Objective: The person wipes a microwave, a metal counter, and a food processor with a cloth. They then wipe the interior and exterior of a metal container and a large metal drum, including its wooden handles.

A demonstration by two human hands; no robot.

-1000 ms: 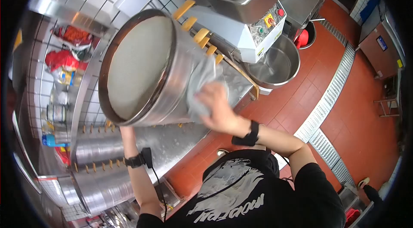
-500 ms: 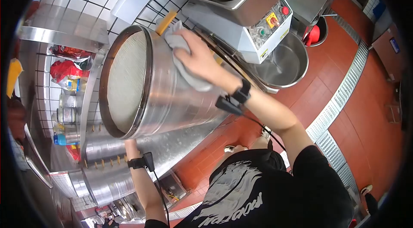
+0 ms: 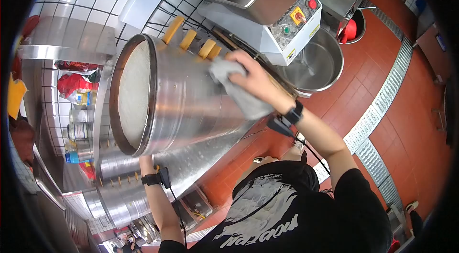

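Observation:
A tall stack of round metal steamers (image 3: 186,95) stands before me, its open top ring showing a pale woven liner (image 3: 135,95). Yellow handles (image 3: 188,39) stick out along its far side. My right hand (image 3: 256,78) is closed around a grey cloth (image 3: 234,88) and presses it against the steamer wall, below the handles. The cloth hangs down from my fingers. My left hand (image 3: 146,161) is at the near side of the stack, close under the top ring; the steamers hide its fingers.
A dough mixer (image 3: 272,38) with a metal bowl (image 3: 313,69) stands to the right, deep metal pans (image 3: 263,0) above it. More steamers (image 3: 126,200) stand on the steel counter (image 3: 191,164) at lower left. Shelves with bags and jars (image 3: 78,131) line the left wall. A floor drain grate (image 3: 377,109) crosses the red tiles.
My right hand has moved the cloth down and to the right along the steamers, away from the top ring, uncovering several yellow handles. My left hand stays about where it was.

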